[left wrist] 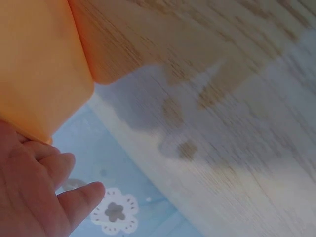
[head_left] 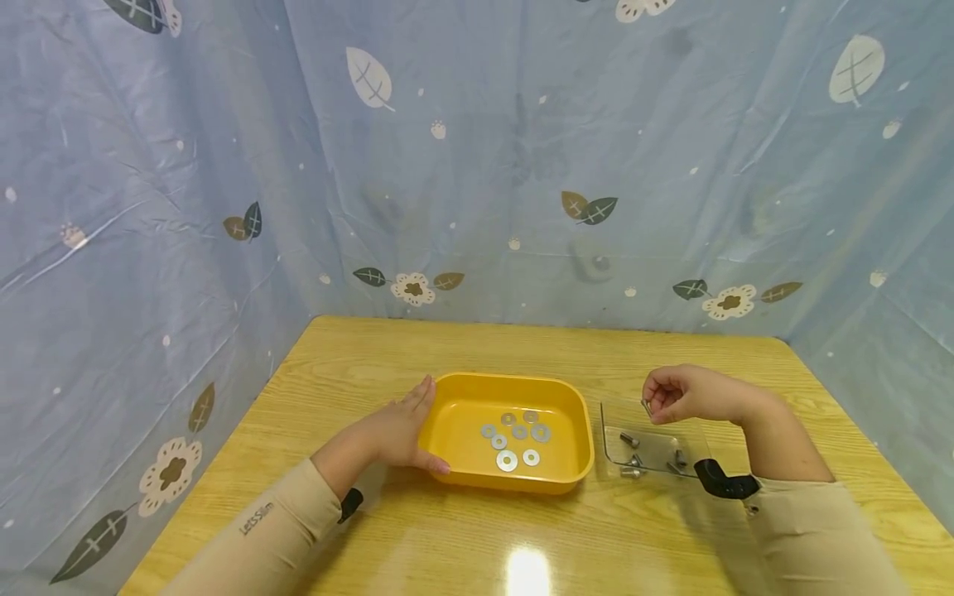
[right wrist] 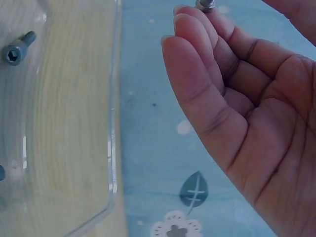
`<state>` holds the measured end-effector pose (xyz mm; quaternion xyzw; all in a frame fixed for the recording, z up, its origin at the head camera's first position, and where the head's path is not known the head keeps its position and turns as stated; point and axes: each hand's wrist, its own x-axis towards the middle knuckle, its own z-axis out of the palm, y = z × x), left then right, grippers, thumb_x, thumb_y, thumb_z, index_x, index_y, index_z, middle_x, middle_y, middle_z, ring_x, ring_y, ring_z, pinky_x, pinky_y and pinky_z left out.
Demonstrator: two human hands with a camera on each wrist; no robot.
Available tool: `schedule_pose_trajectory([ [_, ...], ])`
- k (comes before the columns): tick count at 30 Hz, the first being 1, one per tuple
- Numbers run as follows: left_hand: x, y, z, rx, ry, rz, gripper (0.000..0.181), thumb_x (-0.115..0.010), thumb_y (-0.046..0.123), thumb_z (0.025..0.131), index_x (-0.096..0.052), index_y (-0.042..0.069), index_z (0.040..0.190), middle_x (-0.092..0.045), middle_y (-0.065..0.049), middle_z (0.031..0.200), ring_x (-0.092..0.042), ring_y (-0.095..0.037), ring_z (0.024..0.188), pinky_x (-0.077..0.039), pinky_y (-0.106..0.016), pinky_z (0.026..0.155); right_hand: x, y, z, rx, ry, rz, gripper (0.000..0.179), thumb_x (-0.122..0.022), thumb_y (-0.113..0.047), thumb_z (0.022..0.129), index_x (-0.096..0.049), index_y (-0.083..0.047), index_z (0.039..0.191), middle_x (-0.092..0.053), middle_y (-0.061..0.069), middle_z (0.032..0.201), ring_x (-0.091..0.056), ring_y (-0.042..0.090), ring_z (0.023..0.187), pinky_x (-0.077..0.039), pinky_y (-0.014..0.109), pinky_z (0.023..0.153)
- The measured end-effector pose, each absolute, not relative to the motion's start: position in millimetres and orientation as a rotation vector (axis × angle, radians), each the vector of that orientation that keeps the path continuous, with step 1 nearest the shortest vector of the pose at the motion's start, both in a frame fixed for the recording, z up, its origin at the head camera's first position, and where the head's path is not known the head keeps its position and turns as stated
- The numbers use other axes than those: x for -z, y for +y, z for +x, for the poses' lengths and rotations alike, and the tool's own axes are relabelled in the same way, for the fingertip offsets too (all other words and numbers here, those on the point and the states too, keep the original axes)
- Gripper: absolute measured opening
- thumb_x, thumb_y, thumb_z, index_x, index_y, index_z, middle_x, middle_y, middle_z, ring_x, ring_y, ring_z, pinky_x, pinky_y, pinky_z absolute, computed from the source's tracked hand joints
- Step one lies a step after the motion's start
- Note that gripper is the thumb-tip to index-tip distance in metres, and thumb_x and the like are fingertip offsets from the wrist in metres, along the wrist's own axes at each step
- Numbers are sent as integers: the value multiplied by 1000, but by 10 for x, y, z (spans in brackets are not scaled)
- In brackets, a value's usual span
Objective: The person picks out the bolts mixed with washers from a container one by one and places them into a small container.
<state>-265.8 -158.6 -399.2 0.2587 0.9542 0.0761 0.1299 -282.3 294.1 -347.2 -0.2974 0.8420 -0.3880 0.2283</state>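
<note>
My left hand (head_left: 398, 426) rests against the left end of a yellow tray (head_left: 522, 483). Its thumb lies on the front rim and its fingers reach up the left side. Several flat metal washers (head_left: 507, 460) lie in that tray. Over a clear plastic tray (right wrist: 112, 148) to the right, my right hand (head_left: 689, 393) pinches a small metal bolt (right wrist: 205, 5) between thumb and fingertips. Most of the bolt is hidden by the fingers or cut off by the frame. Beneath the hand, several socket-head bolts (right wrist: 16, 53) lie in the clear tray.
Both trays stand on a wood-grain table (head_left: 447, 538). A blue patterned curtain (head_left: 477, 165) hangs behind the table and along its sides. The yellow tray's right end is close beside the clear tray. Dark wrist straps (head_left: 725, 482) sit at the sleeves.
</note>
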Motion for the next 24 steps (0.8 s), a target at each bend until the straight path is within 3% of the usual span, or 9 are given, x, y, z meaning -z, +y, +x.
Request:
schedule_pose_trajectory([
  [8, 4035, -1594, -2681, -201, 2772, 751, 130, -51, 82, 58, 2, 2, 146, 7, -14, 152, -9, -26, 139, -25, -53, 103, 3648, 3010, -2871, 1117, 2226, -762, 27, -63, -10, 85, -51, 8, 101, -56, 14, 89, -58, 19, 78, -50, 38, 70],
  [15, 3951, -1582, -2642, -261, 2753, 732, 129, -58, 77, 61, 1, 0, 146, 7, -15, 152, -12, -29, 138, -22, -54, 105, 3756, 2982, -2883, 1093, 2209, -748, 27, -63, -10, 85, -52, 9, 101, -58, 11, 85, -56, 15, 72, -48, 38, 64],
  [24, 3990, -1576, -2643, -252, 2760, 718, 129, -56, 78, 60, 2, 2, 146, 9, -11, 152, -10, -26, 139, -20, -55, 105, 3794, 2942, -2850, 1063, 2192, -669, 24, -59, -7, 87, -51, 11, 101, -55, 7, 79, -49, 13, 66, -43, 40, 59],
])
